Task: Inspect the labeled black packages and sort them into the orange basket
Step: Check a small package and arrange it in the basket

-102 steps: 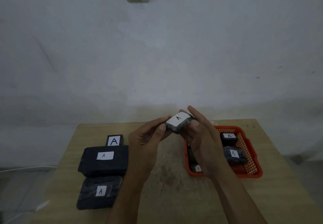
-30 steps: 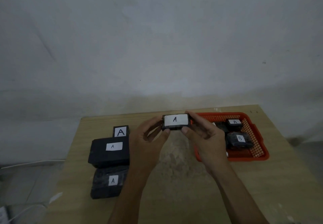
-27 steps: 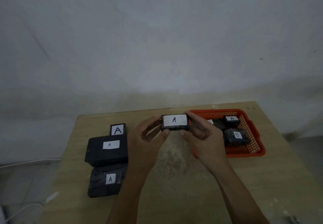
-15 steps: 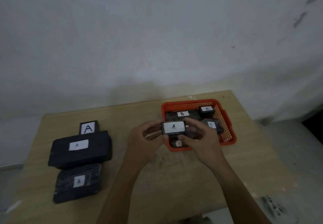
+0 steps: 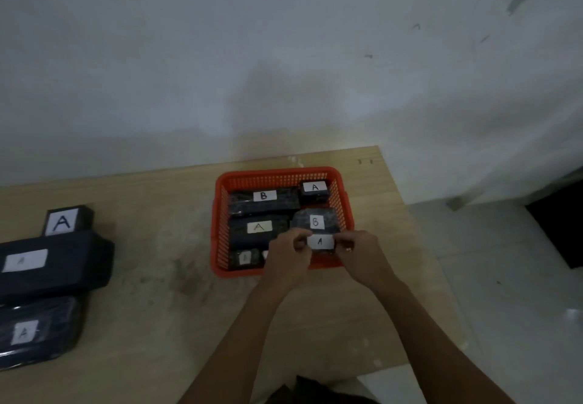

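Observation:
Both hands hold a small black package [image 5: 321, 242] with a white "A" label, low inside the front right part of the orange basket [image 5: 217, 230]. My left hand [image 5: 288, 254] pinches its left end and my right hand [image 5: 358, 250] pinches its right end. Whether the package touches the basket floor is hidden. Inside the basket lie several black packages: a long "B" package [image 5: 264, 200], an "A" package [image 5: 258, 230], a small "A" package [image 5: 315, 190], a "B" package [image 5: 315, 221] and a small one [image 5: 244, 258] at the front.
Three black "A" packages sit at the table's left: a small upright one [image 5: 64, 221], a large one [image 5: 53, 263] and a shiny wrapped one [image 5: 34, 332]. The wooden table [image 5: 164, 293] ends just right of the basket. A pale wall stands behind, tiled floor to the right.
Both hands have carried the small "A" package from above the table's middle rightward and down into the basket's front right part. The view has turned right.

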